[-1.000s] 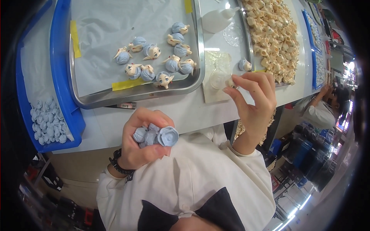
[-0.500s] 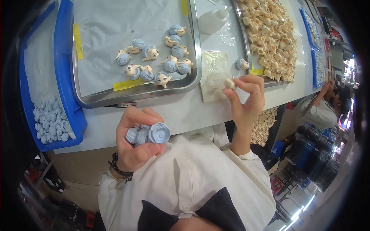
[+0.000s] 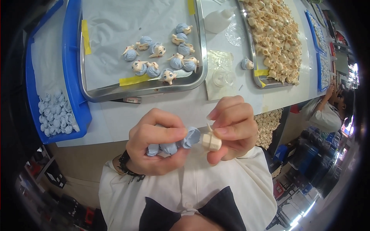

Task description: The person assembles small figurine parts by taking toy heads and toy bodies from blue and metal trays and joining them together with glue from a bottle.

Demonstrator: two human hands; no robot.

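My left hand [image 3: 156, 134] is closed around several pale blue doll hair pieces. One hollow hair piece [image 3: 190, 137] sticks out between its thumb and forefinger, opening toward the right. In my right hand [image 3: 236, 129], a cream doll face piece [image 3: 211, 142] is pinched between thumb and fingers, right beside that opening. Whether the two parts touch, I cannot tell. Both hands are in front of my chest, off the table's near edge. On the metal tray [image 3: 146, 92] lie several joined doll heads [image 3: 168, 76] with blue hair and cream faces.
A blue bin [image 3: 73, 77] at the left holds loose hair pieces [image 3: 58, 115]. Right of the tray are a clear round dish [image 3: 223, 77] on a flat pad, a translucent bottle [image 3: 217, 21] and one doll head [image 3: 247, 64]. Another tray holds piled cream pieces [image 3: 275, 38]. Someone sits far right.
My right hand has come from beside the clear dish back toward me, bringing the face piece to the hair piece. My left hand has shifted right and turned the hair piece's opening toward it.
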